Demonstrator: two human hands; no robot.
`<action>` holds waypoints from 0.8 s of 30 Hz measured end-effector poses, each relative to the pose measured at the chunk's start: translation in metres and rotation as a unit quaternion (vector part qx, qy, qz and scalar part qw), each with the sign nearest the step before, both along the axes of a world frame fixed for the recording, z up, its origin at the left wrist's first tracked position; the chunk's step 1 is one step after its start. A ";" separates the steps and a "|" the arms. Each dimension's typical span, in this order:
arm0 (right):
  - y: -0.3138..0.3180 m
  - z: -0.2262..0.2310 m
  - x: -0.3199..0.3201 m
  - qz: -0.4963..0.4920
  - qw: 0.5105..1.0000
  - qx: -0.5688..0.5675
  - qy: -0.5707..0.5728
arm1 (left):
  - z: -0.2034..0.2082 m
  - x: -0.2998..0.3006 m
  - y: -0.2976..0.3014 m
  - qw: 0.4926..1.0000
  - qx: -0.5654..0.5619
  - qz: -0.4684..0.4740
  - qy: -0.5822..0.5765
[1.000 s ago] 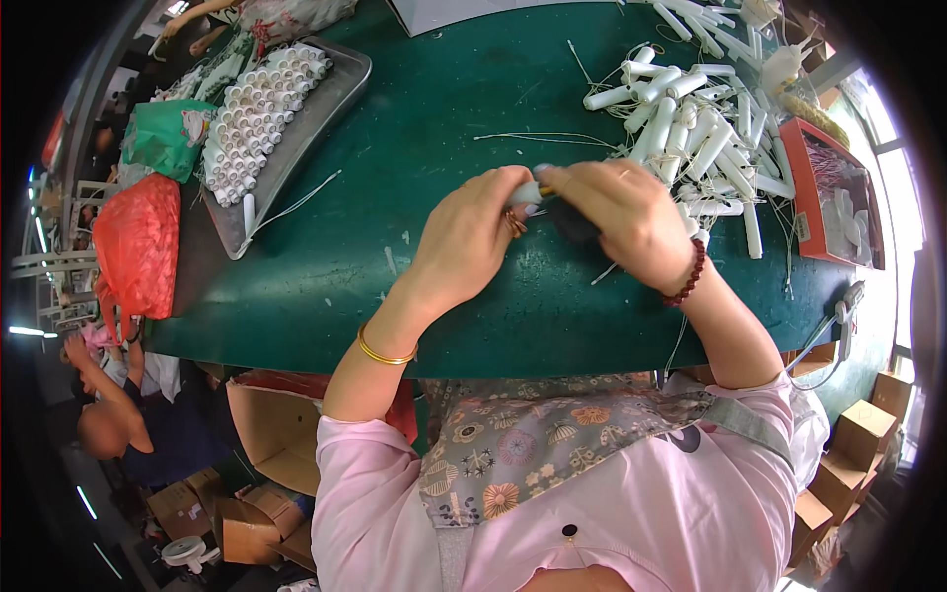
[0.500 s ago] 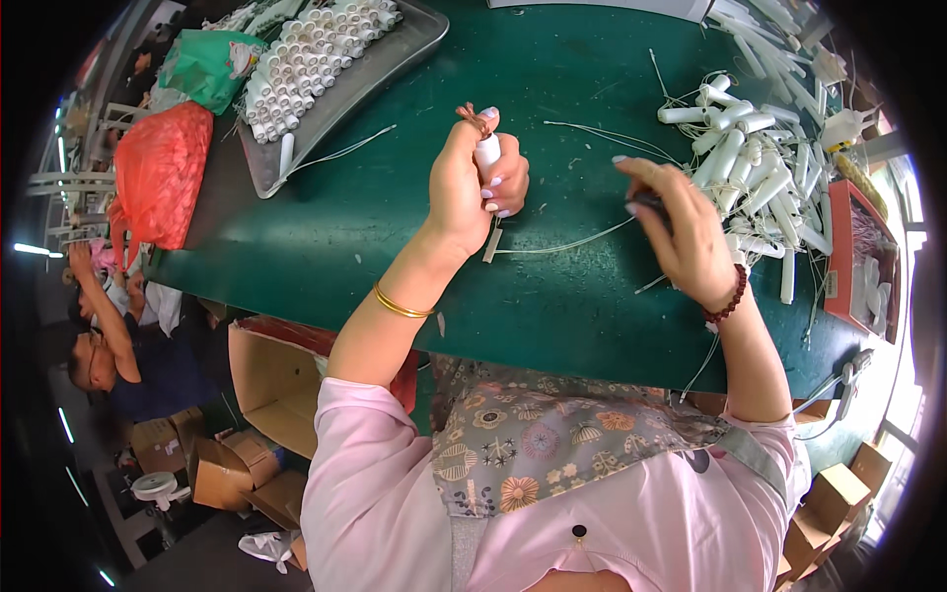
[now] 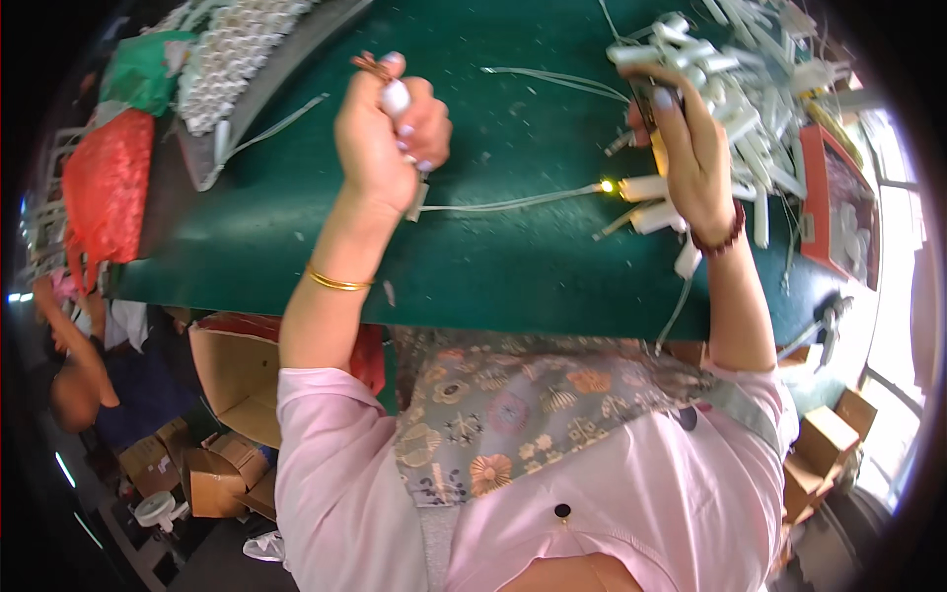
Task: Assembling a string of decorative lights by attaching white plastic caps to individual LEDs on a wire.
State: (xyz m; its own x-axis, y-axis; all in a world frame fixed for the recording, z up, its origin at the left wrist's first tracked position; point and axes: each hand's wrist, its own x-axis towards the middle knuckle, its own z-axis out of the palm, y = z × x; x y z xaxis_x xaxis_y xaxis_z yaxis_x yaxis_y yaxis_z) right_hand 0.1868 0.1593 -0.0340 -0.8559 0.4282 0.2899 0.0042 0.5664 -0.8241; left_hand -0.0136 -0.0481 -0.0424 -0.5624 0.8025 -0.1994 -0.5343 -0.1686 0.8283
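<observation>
My left hand (image 3: 385,138) is closed round a white plastic tube (image 3: 397,97), with a tuft of copper-coloured wire (image 3: 370,67) sticking out by the thumb. A small pale flat piece (image 3: 416,204) hangs just under that fist. From there a thin white wire (image 3: 513,204) runs across to a small glowing yellow light (image 3: 608,185). Beside the light my right hand (image 3: 695,153) is bent over a pile of white tubes (image 3: 730,118), pinching a small dark object (image 3: 646,104) whose kind is blurred. Another white tube (image 3: 646,187) lies partly under this hand.
A metal tray (image 3: 286,99) of upright white tubes (image 3: 232,59) stands at far left, near green (image 3: 148,69) and red bags (image 3: 109,187). A red open box (image 3: 824,202) sits at right. Loose wires (image 3: 562,77) cross the green table (image 3: 473,266). Another person (image 3: 89,375) is at left.
The whole view has shifted, moving the table's things left and up. My right hand has moved onto the tubes with the dark object, and a yellow light now glows at the wire's end.
</observation>
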 end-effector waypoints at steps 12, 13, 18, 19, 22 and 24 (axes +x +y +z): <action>0.001 -0.015 0.000 -0.037 0.994 0.102 -0.004 | -0.005 -0.001 0.000 0.998 -0.019 0.020 0.063; 0.000 -0.010 0.001 -0.039 0.995 0.090 -0.031 | -0.005 -0.001 -0.001 0.998 -0.020 0.020 0.064; 0.000 -0.013 -0.001 -0.035 0.998 0.014 -0.055 | -0.008 -0.003 0.000 0.993 -0.042 -0.024 0.107; 0.001 -0.016 -0.001 -0.024 0.999 0.000 -0.045 | -0.010 -0.003 0.001 0.993 -0.044 -0.027 0.107; -0.001 -0.015 -0.004 0.020 0.997 -0.006 -0.068 | -0.021 -0.001 0.002 0.895 -0.196 -0.002 0.402; -0.002 -0.016 -0.004 0.045 0.998 -0.019 -0.028 | 0.009 0.025 0.012 0.701 -0.289 -0.044 0.651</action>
State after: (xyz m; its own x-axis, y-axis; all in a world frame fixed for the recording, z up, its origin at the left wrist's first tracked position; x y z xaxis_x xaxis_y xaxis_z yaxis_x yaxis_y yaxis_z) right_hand 0.1828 0.1574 -0.0501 -0.9059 0.3586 0.2254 0.0017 0.5351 -0.8448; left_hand 0.0114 -0.0360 -0.0338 -0.5231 0.8421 0.1317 0.7502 0.3815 0.5400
